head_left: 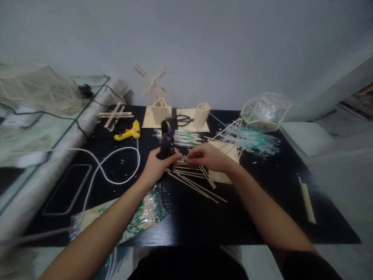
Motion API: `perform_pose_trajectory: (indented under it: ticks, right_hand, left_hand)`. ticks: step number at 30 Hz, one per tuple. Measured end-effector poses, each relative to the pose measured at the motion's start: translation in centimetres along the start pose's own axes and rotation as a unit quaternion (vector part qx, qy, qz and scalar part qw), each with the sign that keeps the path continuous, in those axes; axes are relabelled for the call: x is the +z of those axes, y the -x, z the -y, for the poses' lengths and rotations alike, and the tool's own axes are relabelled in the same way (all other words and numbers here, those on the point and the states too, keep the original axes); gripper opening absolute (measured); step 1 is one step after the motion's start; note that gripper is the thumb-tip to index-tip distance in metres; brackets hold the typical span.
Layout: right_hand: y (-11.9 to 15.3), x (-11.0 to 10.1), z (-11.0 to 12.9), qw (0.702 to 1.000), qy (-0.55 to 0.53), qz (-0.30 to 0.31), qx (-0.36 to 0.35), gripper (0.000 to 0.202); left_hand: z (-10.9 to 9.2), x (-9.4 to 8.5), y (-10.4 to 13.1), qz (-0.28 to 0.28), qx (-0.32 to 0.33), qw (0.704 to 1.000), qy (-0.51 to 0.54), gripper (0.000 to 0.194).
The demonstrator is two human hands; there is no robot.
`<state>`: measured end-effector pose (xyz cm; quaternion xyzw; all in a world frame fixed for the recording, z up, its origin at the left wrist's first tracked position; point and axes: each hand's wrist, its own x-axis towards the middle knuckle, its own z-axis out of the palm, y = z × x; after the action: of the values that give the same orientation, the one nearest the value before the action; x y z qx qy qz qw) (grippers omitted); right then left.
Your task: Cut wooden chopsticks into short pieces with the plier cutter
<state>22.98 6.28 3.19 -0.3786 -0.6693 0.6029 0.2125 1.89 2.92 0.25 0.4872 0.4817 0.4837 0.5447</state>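
My left hand [159, 165] is closed around a black hand tool [167, 140], held upright; it is blurred and I cannot make out its kind. Close on its right, my right hand [204, 155] pinches a thin wooden stick [185, 158] whose end meets the left fingertips. Several loose wooden sticks [195, 187] lie on the black table under and in front of both hands. Beside my right hand is a flat wooden base [217, 176], with a frame of leaning sticks [230, 130] rising from it, partly hidden by the forearm.
A yellow glue gun [128, 132] lies left, near crossed sticks [115, 115]. At the back stand a stick windmill [159, 111] and a stick cup [202, 112], with scissors [183, 120] between. Plastic-wrapped sticks [142, 217], a white cable [99, 163] and a geometric frame [265, 111] surround the workspace.
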Motion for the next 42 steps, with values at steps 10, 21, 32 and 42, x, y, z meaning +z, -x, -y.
perform_pose_trajectory:
  ticks: [10, 21, 32, 42]
  right_hand:
    - [-1.0, 3.5, -0.9, 0.98, -0.186, -0.062, 0.035, 0.034]
    - [-0.6, 3.6, -1.1, 0.99, -0.093, -0.056, -0.084, 0.031]
    - [-0.4, 2.8, -0.5, 0.972, 0.109, -0.067, -0.195, 0.007]
    - [-0.4, 2.8, -0.7, 0.969, 0.119, -0.072, -0.202, 0.004]
  left_hand:
    - [0.0, 0.0, -0.2, -0.061, 0.024, 0.998, 0.015, 0.032]
    - [-0.1, -0.1, -0.3, -0.068, -0.058, 0.99, 0.111, 0.039]
    - [0.1, -0.1, -0.5, -0.049, -0.116, 0.978, 0.167, 0.039]
    - [-0.1, -0.1, -0.2, -0.037, -0.098, 0.983, 0.149, 0.04]
